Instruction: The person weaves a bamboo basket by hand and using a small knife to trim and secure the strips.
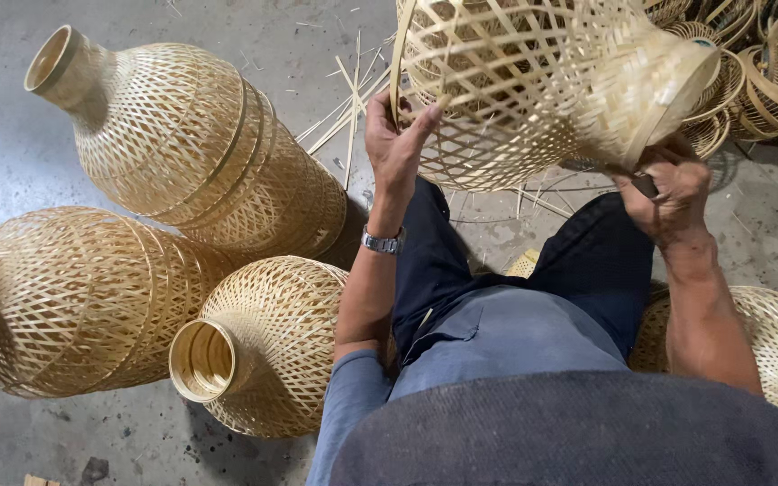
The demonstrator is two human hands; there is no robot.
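Note:
I sit over my knees and hold a woven bamboo bottle-shaped basket [533,85] on its side above them. My left hand [395,139] grips its open wide rim at the left, fingers hooked into the lattice. At the basket's narrow neck end on the right, my right hand [668,193] is closed around a small dark tool pressed against the neck. A metal watch [383,241] sits on my left wrist.
Three finished bamboo baskets lie on the concrete floor at the left: one at the top [182,135], one at the far left [65,297], one near my knee [263,342]. More woven pieces are stacked at the top right [767,72], another by my right side [776,333]. Loose bamboo strips [348,99] are scattered ahead.

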